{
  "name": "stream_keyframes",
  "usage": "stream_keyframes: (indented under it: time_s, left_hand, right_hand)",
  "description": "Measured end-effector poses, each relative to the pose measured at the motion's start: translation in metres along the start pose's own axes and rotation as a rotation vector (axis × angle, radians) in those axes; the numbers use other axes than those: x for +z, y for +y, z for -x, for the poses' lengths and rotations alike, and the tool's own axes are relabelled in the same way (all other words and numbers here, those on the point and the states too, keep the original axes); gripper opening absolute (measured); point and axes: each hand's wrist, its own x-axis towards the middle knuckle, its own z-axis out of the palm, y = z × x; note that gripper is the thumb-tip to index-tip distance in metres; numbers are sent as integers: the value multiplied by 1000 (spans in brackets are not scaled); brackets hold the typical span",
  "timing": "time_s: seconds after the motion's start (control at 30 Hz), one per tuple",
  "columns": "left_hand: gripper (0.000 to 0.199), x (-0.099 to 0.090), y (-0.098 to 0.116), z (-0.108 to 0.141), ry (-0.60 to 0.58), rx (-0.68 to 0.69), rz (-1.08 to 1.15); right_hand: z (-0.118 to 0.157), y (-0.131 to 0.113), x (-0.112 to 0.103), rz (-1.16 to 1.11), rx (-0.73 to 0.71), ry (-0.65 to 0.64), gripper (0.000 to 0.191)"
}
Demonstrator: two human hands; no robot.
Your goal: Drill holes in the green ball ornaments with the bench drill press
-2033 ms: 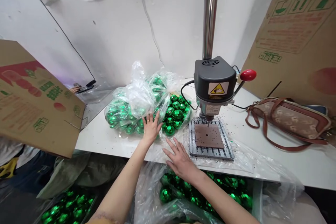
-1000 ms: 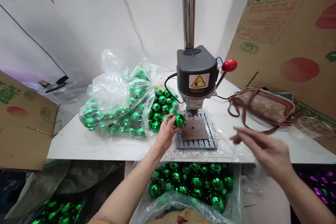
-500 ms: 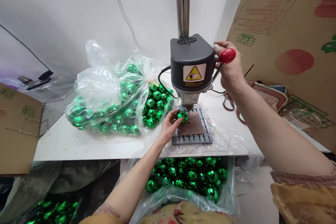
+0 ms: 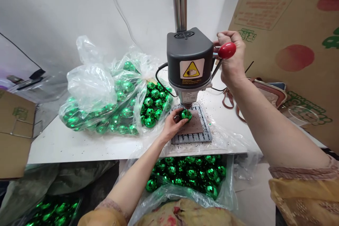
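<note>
Between the thumb and fingers of my left hand [image 4: 172, 125] is a green faceted ball ornament [image 4: 186, 114]. The ball sits just under the chuck [image 4: 188, 106] of a small drill press [image 4: 190, 60], above its slotted base plate [image 4: 192, 138]. Whether the drill bit touches the ball is hidden. My right hand [image 4: 233, 58] is closed around the feed handle on the press's right side, partly behind a red knob [image 4: 227, 50] on another spoke. A warning label [image 4: 192, 69] marks the front of the housing.
Clear plastic bags [image 4: 91, 84] full of green balls lie left of the press. More balls [image 4: 190, 173] fill a lined container below the table edge. A large carton [image 4: 280, 24] and a brown bag [image 4: 272, 93] stand at right. Dark shavings litter the table [image 4: 106, 150].
My left hand has shifted the ball slightly right, so it is now more squarely beneath the chuck. My right hand stays on the handle. The whole view has shifted a little.
</note>
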Motion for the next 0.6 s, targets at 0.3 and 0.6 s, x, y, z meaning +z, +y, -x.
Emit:
stream_keyframes:
  time_s: [0.3,0.6]
  left_hand:
    - [55,-5,-8,-2,11,-11,-31]
    - [55,-1,-5,2,-95,138,-250]
  right_hand:
    - [13,1,-12,-177,167,128,48]
    - [16,21,-17,-291,118,167,15]
